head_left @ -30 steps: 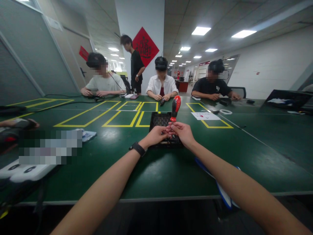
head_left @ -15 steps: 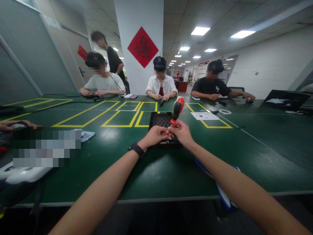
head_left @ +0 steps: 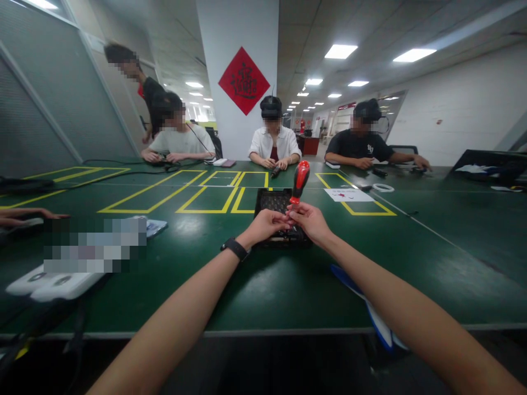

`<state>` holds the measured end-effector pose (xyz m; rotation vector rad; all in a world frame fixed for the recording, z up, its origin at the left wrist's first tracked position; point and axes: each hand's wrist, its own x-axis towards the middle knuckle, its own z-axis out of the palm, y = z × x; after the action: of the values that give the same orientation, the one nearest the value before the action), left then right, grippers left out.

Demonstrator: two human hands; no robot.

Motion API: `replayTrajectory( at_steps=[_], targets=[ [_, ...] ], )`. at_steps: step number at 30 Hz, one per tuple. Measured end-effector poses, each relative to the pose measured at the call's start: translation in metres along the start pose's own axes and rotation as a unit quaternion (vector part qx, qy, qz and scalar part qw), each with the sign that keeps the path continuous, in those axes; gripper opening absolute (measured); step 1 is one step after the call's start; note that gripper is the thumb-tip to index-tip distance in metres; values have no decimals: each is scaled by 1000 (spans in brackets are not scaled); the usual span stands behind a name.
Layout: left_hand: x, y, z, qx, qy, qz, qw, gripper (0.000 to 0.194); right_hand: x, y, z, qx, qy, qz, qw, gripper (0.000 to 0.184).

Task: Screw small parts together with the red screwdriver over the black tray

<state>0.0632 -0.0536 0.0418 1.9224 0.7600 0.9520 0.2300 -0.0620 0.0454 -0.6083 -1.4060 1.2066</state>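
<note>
A screwdriver [head_left: 301, 180] with a red and black handle stands nearly upright, handle up, in my right hand [head_left: 313, 222]. Those fingers are closed around it just below the handle. Beside it my left hand [head_left: 264, 226] is pinched shut, its fingertips meeting the right ones; whatever lies between them is hidden. Both hands hover over an open black case [head_left: 261, 198] on the table, with a textured dark inside. My fingers cover the screwdriver's shaft and tip and part of the case.
The green table [head_left: 197, 274] carries yellow tape outlines. A white device [head_left: 61, 285] lies at left, near another person's hand [head_left: 35, 215]. A paper sheet [head_left: 349, 195] and a tape roll [head_left: 382, 187] lie at right. A blue-edged white object [head_left: 376, 318] overhangs the front edge. Several people are opposite.
The view has shifted slightly, moving the scene rightward. Both hands and the screwdriver keep nearly the same pose over the case. The standing person at the back has moved left.
</note>
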Motion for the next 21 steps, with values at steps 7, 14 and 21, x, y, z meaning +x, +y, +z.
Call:
replayTrajectory(
  at_steps=[7, 14, 21],
  targets=[
    [-1, 7, 2, 26, 21, -14, 999, 24, 0, 4, 2, -1, 13, -23, 1000, 32],
    [-2, 3, 0, 62, 2, 28, 998, 22, -1, -1, -1, -9, -55, 17, 998, 29],
    [0, 0, 0, 10, -20, 32, 999, 27, -1, -3, -1, 11, -50, 12, 999, 30]
  ],
)
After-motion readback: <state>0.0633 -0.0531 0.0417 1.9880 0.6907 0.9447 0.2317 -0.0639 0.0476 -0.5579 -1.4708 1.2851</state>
